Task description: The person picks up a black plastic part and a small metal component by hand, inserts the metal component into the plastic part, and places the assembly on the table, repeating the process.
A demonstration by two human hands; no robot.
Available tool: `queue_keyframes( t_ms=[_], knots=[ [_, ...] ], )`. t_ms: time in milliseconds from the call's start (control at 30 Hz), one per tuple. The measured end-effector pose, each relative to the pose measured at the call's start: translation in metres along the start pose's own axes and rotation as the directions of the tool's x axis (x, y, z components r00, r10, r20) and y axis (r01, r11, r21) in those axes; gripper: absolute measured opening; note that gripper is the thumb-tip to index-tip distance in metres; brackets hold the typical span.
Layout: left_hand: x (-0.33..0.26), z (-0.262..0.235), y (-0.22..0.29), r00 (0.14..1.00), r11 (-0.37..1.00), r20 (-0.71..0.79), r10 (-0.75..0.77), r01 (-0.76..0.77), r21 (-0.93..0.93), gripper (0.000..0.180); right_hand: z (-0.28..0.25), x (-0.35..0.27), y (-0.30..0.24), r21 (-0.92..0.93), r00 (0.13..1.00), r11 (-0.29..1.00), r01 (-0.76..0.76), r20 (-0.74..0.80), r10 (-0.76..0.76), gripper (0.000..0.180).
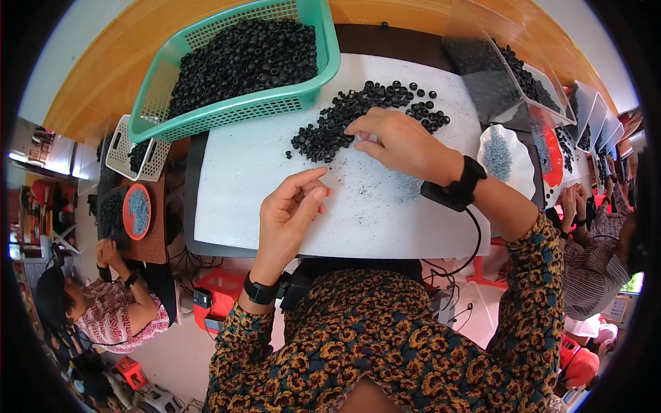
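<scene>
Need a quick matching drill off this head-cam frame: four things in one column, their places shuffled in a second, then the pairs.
Things:
1. green basket
2. loose black rings
3. white dish
4. left hand

Places:
A. spread on the white mat, under the right hand
B. at the mat's right edge, holding small grey-blue pieces
C. raised above the mat's near part, fingers curled
D. at the mat's far left corner, heaped with black rings

Pairs: 1-D, 2-A, 3-B, 4-C
</scene>
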State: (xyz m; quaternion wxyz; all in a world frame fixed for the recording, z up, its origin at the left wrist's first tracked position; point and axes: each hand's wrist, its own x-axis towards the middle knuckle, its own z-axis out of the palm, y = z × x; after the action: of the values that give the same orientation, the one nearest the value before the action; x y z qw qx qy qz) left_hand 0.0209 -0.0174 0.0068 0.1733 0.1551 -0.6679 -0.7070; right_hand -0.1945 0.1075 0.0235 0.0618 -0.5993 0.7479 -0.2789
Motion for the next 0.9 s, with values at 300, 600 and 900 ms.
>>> queue_keyframes(
  t_ms=[300,600,900],
  knots=[
    [-0.001,0.001,0.003,1.0,1.0,0.028,-0.003,0.003,-0.001,0.03,-0.005,0.001,-0.012,-0.002,1.0,1.0,-0.012,0.025,0.012,0.015],
    [0.007,0.008,0.005,0.983,0.98,0.058,0.176,-0.18,0.083,0.031,-0.032,-0.018,-0.053,0.705,0.889,0.543,-0.456,0.396,0.232,0.029],
    [0.002,0.015,0.007,0.943,0.938,0.212,0.258,-0.297,0.178,0.02,-0.015,-0.05,-0.056,0.794,0.781,0.079,-0.603,0.567,0.26,0.047]
  ],
)
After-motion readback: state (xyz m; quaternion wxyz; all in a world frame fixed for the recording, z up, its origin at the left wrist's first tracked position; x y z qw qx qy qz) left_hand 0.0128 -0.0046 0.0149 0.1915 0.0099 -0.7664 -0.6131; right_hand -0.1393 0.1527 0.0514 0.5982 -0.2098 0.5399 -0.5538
